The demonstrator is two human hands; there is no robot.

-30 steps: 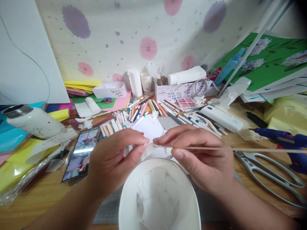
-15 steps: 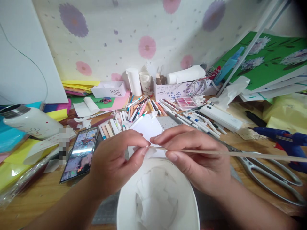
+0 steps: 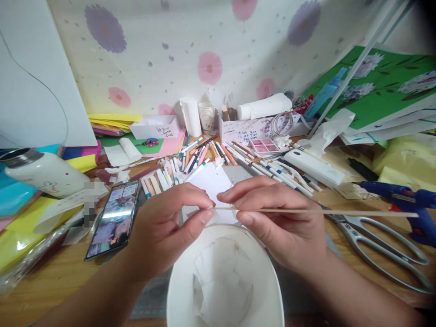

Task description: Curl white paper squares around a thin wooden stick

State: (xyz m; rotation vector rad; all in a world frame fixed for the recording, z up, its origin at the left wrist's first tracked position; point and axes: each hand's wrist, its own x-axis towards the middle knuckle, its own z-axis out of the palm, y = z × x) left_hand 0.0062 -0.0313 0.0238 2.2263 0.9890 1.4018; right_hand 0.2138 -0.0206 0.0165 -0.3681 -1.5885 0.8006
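Observation:
A thin wooden stick (image 3: 354,212) lies level across both hands, above a white bin (image 3: 173,277) that holds crumpled white paper (image 3: 223,277). My left hand (image 3: 166,227) is closed, thumb and forefinger pinching the stick's left end; a small pale scrap, perhaps thin paper, shows at the fingertips. Between thumb and fingers, my right hand (image 3: 282,218) grips the stick a little further along, and its long free end sticks out to the right. White paper (image 3: 214,179) lies on the table behind the fingertips.
Scissors (image 3: 368,240) and a blue glue gun (image 3: 402,193) lie at right. A phone (image 3: 114,218) and a white bottle (image 3: 44,170) are at left. Several markers (image 3: 200,159) spread behind the hands, before a white box (image 3: 245,129) and paper cups (image 3: 206,116).
The stick's free right end has shifted left, so its tip now shows in front of the glue gun. It also looks thinner and slightly turned. Both hands stay nearly in place.

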